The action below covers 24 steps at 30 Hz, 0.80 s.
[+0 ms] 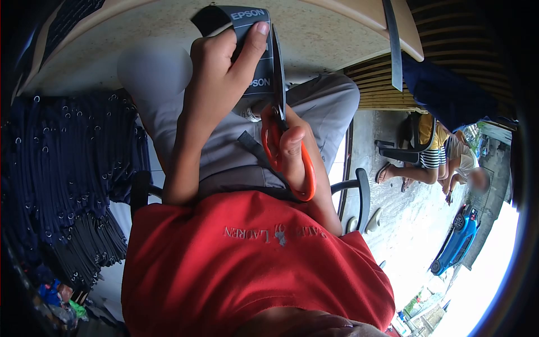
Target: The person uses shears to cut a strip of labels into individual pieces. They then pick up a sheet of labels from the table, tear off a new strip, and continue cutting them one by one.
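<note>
A dark strip (261, 68) printed with repeated white EPSON lettering is pinched in my left hand (224, 64), thumb on its face near the top. My right hand (292, 146) grips orange-handled scissors (310, 175), its thumb through one loop. The long blades point up and lie along the strip's right edge; whether they are parted cannot be made out. On my lap, below the strip, rests a small dark piece (252, 143).
A speckled table (331, 39) is ahead, with a dark strip (394, 50) over its right edge. Many dark straps (67, 151) hang at left. Chair armrests (364, 199) flank me. Seated people (435, 149) and a blue car (457, 238) are at right.
</note>
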Motion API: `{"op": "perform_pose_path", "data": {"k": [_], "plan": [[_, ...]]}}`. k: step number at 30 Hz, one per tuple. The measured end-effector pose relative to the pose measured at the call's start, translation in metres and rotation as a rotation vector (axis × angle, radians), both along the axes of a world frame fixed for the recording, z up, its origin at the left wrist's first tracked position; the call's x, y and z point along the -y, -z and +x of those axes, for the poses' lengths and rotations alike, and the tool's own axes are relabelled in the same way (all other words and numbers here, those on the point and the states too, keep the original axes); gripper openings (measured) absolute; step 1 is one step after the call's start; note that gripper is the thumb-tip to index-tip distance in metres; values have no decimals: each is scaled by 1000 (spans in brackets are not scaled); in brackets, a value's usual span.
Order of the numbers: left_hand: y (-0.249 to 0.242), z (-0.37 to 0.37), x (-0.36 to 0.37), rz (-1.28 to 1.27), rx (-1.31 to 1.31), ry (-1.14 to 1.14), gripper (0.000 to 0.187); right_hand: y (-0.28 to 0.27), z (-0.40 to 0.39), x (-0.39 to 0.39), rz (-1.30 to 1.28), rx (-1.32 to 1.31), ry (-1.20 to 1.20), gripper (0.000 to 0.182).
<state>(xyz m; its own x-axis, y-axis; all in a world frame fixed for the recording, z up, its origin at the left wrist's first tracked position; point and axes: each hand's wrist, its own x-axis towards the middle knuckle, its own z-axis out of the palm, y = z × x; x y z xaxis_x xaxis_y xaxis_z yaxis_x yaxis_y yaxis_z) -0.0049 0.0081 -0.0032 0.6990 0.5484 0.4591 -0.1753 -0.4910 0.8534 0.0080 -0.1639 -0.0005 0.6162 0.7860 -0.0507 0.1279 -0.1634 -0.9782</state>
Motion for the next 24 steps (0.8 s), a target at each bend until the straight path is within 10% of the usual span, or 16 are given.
{"op": "perform_pose_path", "data": {"k": [24], "plan": [[-5,-3,0,-32,-25,-14,42,-6,-2,-2,-46,-65,55,69]]}}
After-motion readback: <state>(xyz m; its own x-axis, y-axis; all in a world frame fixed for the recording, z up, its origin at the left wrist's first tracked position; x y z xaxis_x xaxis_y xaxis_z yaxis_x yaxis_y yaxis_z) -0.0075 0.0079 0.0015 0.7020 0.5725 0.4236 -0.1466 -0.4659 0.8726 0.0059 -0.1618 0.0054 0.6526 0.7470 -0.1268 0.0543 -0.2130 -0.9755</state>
